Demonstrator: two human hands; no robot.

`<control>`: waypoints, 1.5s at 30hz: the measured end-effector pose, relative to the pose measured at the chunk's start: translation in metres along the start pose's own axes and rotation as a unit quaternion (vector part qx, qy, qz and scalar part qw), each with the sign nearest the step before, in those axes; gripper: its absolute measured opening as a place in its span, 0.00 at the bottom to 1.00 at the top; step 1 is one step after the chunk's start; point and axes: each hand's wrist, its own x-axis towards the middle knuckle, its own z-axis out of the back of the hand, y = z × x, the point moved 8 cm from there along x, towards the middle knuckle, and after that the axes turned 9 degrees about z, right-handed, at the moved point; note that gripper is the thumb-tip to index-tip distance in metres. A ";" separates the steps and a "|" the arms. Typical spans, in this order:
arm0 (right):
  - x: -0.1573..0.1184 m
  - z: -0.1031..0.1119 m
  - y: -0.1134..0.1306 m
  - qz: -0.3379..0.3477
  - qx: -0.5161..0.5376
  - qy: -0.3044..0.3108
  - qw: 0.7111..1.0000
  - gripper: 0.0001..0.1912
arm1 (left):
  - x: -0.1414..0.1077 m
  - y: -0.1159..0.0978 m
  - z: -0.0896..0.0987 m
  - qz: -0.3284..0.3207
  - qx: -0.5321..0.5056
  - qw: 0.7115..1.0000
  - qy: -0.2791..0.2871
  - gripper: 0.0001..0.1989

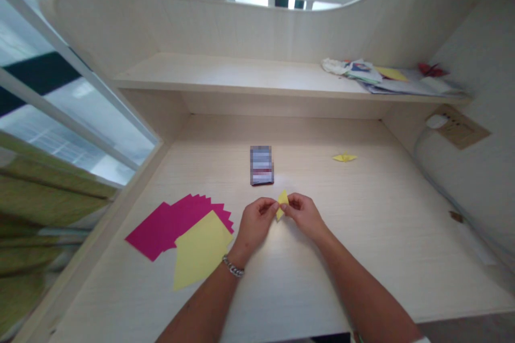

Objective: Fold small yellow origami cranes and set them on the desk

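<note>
Between my two hands is a small folded piece of yellow origami paper (284, 197), held just above the desk. My left hand (257, 220) pinches its left edge between thumb and fingertips, and a chain bracelet circles that wrist. On the other side my right hand (304, 215) grips the paper's right edge, thumb in front. The fingertips cover part of the folds. A phone (262, 165) with a blurred screen lies just beyond my hands. Farther off to the right rests a finished-looking yellow folded paper figure (344, 157) with pointed ends.
Left of my hands, fanned magenta sheets (189, 220) lie partly under a yellow sheet (203, 252). Papers (386, 77) and a red folded paper piece (432, 69) sit on the raised shelf (225, 72). A cable (438, 190) runs from a wall socket (461, 127) at right.
</note>
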 end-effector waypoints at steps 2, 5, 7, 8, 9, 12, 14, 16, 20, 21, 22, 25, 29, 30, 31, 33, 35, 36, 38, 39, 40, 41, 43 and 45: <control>0.001 0.003 0.001 0.013 -0.008 -0.027 1.000 0.12 | -0.001 0.000 -0.002 -0.003 -0.004 1.000 0.007 0.12; 0.000 0.006 0.008 0.043 -0.025 -0.051 0.997 0.12 | -0.002 -0.001 -0.006 -0.003 -0.015 0.999 0.035 0.12; -0.002 0.007 0.013 0.052 -0.017 -0.063 0.997 0.14 | -0.003 -0.001 -0.010 0.002 -0.017 0.998 0.058 0.12; -0.003 0.006 0.014 0.050 -0.003 -0.070 0.996 0.16 | -0.003 -0.001 -0.012 0.005 -0.020 0.998 0.062 0.12; -0.003 0.006 0.014 0.046 0.017 -0.076 0.996 0.18 | -0.003 -0.001 -0.012 0.010 -0.025 0.998 0.060 0.12; -0.004 0.001 0.010 0.026 0.086 -0.086 0.992 0.19 | -0.003 0.001 -0.009 0.028 -0.057 0.998 0.026 0.11; -0.004 0.001 0.006 0.009 0.106 -0.096 0.990 0.17 | -0.002 0.003 -0.007 0.036 -0.068 0.997 0.011 0.10; -0.004 0.003 0.003 -0.004 0.096 -0.107 0.990 0.16 | 0.000 0.004 -0.006 0.033 -0.066 0.997 0.016 0.10; -0.003 0.007 0.008 0.005 0.036 -0.087 0.995 0.14 | 0.004 -0.001 0.007 0.003 -0.061 0.998 -0.008 0.16; -0.003 0.007 0.010 0.012 0.022 -0.077 0.997 0.14 | 0.004 -0.002 0.011 -0.005 -0.055 0.998 -0.017 0.17; -0.003 0.006 0.012 0.019 0.008 -0.066 0.998 0.13 | 0.004 -0.004 0.012 -0.009 -0.044 0.999 -0.019 0.17; -0.005 0.005 0.017 0.045 -0.036 -0.052 0.997 0.12 | 0.003 -0.005 0.013 -0.005 -0.009 1.000 -0.021 0.13; -0.006 0.005 0.023 0.081 -0.081 -0.053 0.992 0.11 | 0.001 -0.006 0.015 -0.004 0.005 0.999 -0.041 0.12; -0.007 0.005 0.025 0.089 -0.085 -0.055 0.991 0.11 | 0.001 -0.006 0.015 -0.005 0.005 0.999 -0.045 0.13; -0.007 0.005 0.026 0.096 -0.088 -0.058 0.990 0.11 | 0.001 -0.006 0.016 -0.005 0.005 0.999 -0.048 0.13; -0.007 0.006 0.028 0.104 -0.086 -0.064 0.989 0.10 | 0.001 -0.005 0.016 -0.005 0.005 0.999 -0.048 0.13; -0.007 0.007 0.029 0.105 -0.079 -0.071 0.989 0.09 | 0.002 -0.005 0.015 -0.004 0.003 0.999 -0.042 0.12; -0.007 0.007 0.028 0.102 -0.075 -0.073 0.989 0.09 | 0.002 -0.005 0.015 -0.003 0.001 0.999 -0.039 0.12; -0.007 0.007 0.028 0.092 -0.071 -0.072 0.991 0.08 | 0.001 -0.006 0.014 -0.004 -0.002 0.999 -0.033 0.11; -0.006 0.007 0.027 0.087 -0.071 -0.069 0.991 0.08 | 0.001 -0.006 0.014 -0.005 -0.003 0.999 -0.031 0.11; -0.006 0.007 0.027 0.083 -0.073 -0.065 0.992 0.08 | 0.001 -0.006 0.013 -0.006 -0.004 1.000 -0.030 0.10; -0.006 0.007 0.027 0.080 -0.075 -0.060 0.992 0.07 | 0.001 -0.007 0.013 -0.009 -0.003 1.000 -0.028 0.10; -0.006 0.006 0.026 0.080 -0.083 -0.050 0.992 0.07 | 0.000 -0.008 0.012 -0.016 0.005 1.000 -0.024 0.09; -0.005 0.005 0.026 0.079 -0.087 -0.038 0.992 0.07 | 0.000 -0.009 0.011 -0.025 0.020 0.999 -0.018 0.08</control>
